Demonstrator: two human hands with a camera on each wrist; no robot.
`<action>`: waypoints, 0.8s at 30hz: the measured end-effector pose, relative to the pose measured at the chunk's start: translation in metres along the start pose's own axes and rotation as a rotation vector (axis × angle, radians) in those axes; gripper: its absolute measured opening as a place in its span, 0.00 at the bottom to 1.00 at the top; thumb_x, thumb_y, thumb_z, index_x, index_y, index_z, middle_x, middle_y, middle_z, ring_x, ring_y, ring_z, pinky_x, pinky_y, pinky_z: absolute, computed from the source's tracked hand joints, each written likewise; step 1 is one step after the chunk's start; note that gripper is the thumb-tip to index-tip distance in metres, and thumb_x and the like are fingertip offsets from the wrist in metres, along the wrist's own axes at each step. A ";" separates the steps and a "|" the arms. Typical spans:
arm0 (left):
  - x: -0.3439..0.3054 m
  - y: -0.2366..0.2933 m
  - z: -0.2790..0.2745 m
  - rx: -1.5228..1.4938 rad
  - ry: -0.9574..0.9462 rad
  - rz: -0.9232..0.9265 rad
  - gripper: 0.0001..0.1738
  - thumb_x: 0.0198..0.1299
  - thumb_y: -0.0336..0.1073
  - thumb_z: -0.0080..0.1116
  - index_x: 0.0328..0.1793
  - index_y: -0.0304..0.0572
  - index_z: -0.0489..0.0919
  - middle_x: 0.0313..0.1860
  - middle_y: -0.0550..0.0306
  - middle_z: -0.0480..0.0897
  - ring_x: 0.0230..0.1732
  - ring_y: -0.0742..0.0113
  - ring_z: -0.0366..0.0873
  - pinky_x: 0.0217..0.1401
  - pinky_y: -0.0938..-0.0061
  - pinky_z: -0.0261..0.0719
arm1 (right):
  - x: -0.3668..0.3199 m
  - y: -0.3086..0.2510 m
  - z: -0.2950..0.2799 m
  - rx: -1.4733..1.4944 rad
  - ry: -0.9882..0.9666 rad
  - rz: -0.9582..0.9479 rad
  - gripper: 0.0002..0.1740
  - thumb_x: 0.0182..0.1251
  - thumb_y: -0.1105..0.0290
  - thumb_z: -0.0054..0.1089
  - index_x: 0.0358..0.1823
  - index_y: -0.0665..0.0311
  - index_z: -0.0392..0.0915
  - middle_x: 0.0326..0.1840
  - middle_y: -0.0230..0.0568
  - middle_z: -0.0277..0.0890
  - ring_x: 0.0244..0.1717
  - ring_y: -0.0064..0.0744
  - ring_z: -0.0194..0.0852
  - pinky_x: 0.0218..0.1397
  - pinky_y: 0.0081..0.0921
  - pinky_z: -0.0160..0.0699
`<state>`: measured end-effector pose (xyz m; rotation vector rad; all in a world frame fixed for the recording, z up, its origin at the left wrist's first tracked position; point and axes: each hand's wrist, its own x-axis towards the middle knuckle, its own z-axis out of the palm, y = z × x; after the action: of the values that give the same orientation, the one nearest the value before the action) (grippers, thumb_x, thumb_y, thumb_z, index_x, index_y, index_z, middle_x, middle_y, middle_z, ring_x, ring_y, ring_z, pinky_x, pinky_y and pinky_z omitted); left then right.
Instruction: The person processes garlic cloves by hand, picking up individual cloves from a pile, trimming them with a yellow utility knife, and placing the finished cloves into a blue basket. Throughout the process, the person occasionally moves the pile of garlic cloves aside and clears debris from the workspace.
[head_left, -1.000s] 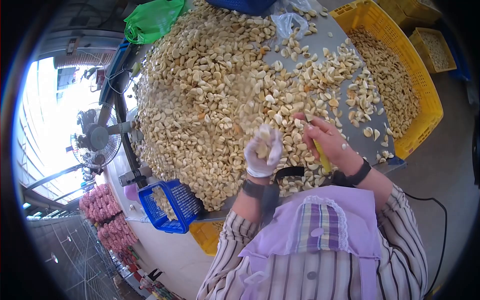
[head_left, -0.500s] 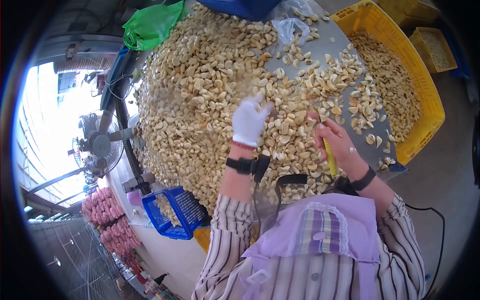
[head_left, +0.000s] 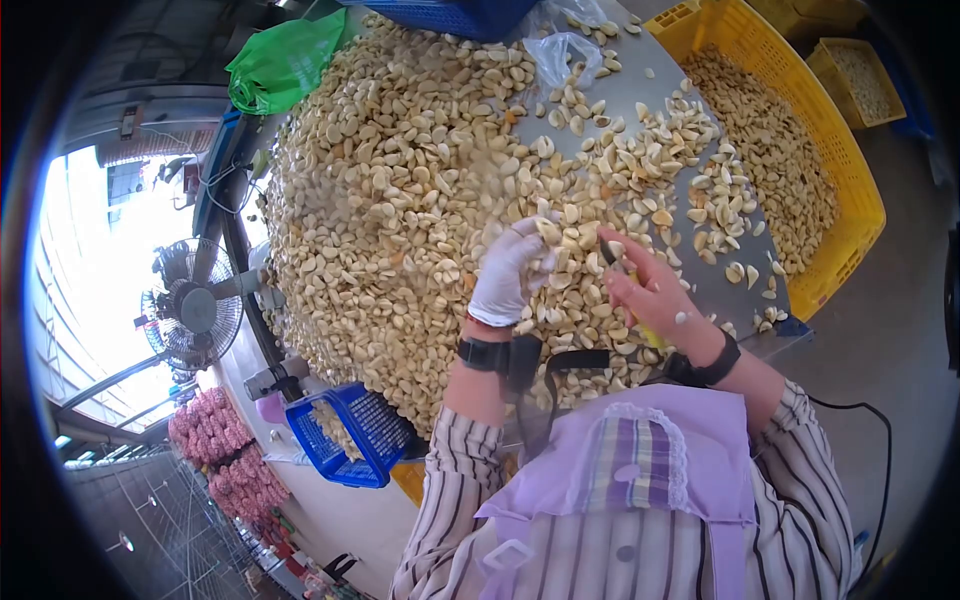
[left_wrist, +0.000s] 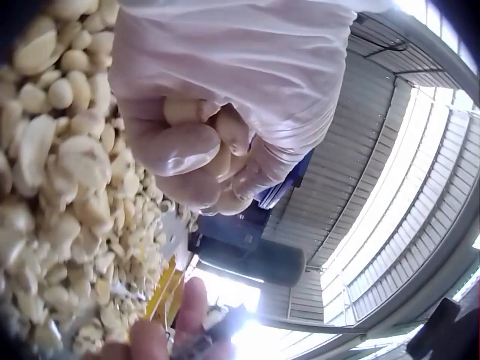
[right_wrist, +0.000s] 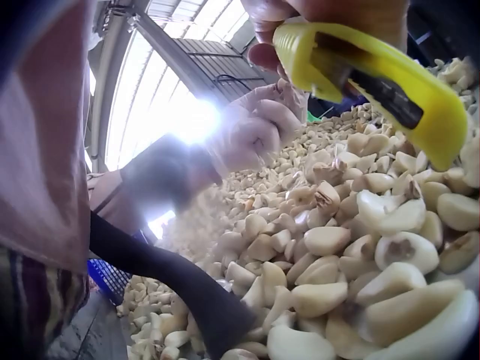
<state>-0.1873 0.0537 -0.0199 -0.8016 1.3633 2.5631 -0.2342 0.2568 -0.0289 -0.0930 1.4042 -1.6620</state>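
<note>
My left hand (head_left: 507, 277), in a thin white glove, is raised over a big pile of pale garlic cloves (head_left: 390, 190). Its fingers curl round several garlic cloves (left_wrist: 234, 132), and one clove (head_left: 547, 230) shows at the fingertips, facing the other hand. Bare and close on the right, my right hand (head_left: 655, 292) grips a yellow utility knife (right_wrist: 441, 124). The blade end points up and to the left, toward the gloved fingers. In the right wrist view the knife's body lies above the heaped cloves, with the gloved hand behind it.
A yellow crate (head_left: 850, 200) of cloves stands right of the grey table (head_left: 715, 250). A blue basket (head_left: 375, 440) hangs at the near left edge. A green bag (head_left: 285, 65) and clear plastic bag (head_left: 560, 60) lie at the back. A black strap (head_left: 580, 360) lies near the apron.
My left hand has reached out over the pile, back of the glove upward, then come back toward the knife with a clove at its fingertips. My right hand has kept its grip, shifting slightly.
</note>
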 end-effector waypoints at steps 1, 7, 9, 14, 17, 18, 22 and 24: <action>-0.006 -0.002 0.005 -0.018 0.020 -0.039 0.15 0.58 0.38 0.56 0.48 0.37 0.74 0.30 0.66 0.75 0.21 0.82 0.67 0.17 0.90 0.57 | -0.001 0.000 0.003 -0.067 -0.004 -0.089 0.32 0.65 0.63 0.54 0.70 0.54 0.58 0.25 0.28 0.67 0.20 0.16 0.62 0.25 0.15 0.64; -0.023 -0.018 0.012 0.022 -0.067 -0.116 0.11 0.56 0.37 0.60 0.40 0.42 0.72 0.23 0.65 0.72 0.19 0.81 0.66 0.16 0.89 0.56 | -0.006 -0.010 0.001 -0.446 -0.124 -0.184 0.38 0.61 0.59 0.59 0.72 0.53 0.55 0.27 0.32 0.68 0.25 0.20 0.61 0.30 0.19 0.64; -0.025 -0.019 0.013 -0.005 -0.064 -0.114 0.09 0.55 0.36 0.61 0.38 0.43 0.73 0.22 0.66 0.70 0.19 0.79 0.65 0.16 0.88 0.55 | -0.005 -0.009 -0.001 -0.429 -0.160 -0.163 0.37 0.61 0.60 0.59 0.72 0.52 0.55 0.27 0.31 0.68 0.25 0.20 0.62 0.31 0.19 0.64; -0.027 -0.022 0.000 -0.049 -0.171 -0.098 0.11 0.54 0.36 0.62 0.37 0.41 0.73 0.22 0.65 0.71 0.17 0.79 0.63 0.15 0.87 0.53 | -0.002 -0.010 -0.002 -0.424 -0.271 -0.116 0.32 0.65 0.68 0.53 0.72 0.49 0.56 0.27 0.27 0.70 0.24 0.11 0.64 0.25 0.13 0.67; -0.021 -0.030 -0.006 -0.121 -0.203 -0.146 0.11 0.54 0.37 0.62 0.36 0.41 0.73 0.21 0.64 0.70 0.17 0.80 0.62 0.15 0.87 0.53 | -0.005 -0.019 0.001 -0.216 -0.287 0.030 0.30 0.66 0.68 0.51 0.70 0.48 0.59 0.24 0.25 0.70 0.22 0.10 0.64 0.23 0.11 0.67; -0.018 -0.034 -0.005 -0.180 -0.220 -0.171 0.11 0.54 0.37 0.62 0.36 0.41 0.73 0.21 0.64 0.71 0.17 0.80 0.62 0.15 0.87 0.53 | -0.003 -0.020 0.001 -0.109 -0.271 0.122 0.30 0.66 0.68 0.51 0.70 0.48 0.59 0.24 0.25 0.70 0.21 0.10 0.63 0.22 0.10 0.66; -0.016 -0.036 0.013 -0.098 -0.156 -0.067 0.15 0.56 0.39 0.61 0.43 0.39 0.72 0.22 0.65 0.72 0.17 0.81 0.63 0.15 0.88 0.54 | 0.002 -0.007 -0.004 -0.182 -0.141 0.033 0.30 0.67 0.69 0.49 0.70 0.48 0.59 0.25 0.24 0.70 0.19 0.10 0.61 0.21 0.10 0.65; -0.016 -0.034 0.021 -0.016 -0.070 -0.112 0.16 0.57 0.37 0.62 0.46 0.38 0.72 0.23 0.65 0.74 0.18 0.82 0.65 0.16 0.88 0.57 | 0.004 -0.004 -0.006 -0.280 -0.104 -0.031 0.29 0.67 0.69 0.49 0.70 0.48 0.59 0.24 0.23 0.70 0.19 0.10 0.61 0.21 0.10 0.65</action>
<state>-0.1703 0.0925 -0.0275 -0.7600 1.2425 2.4947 -0.2423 0.2580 -0.0296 -0.3572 1.5540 -1.4550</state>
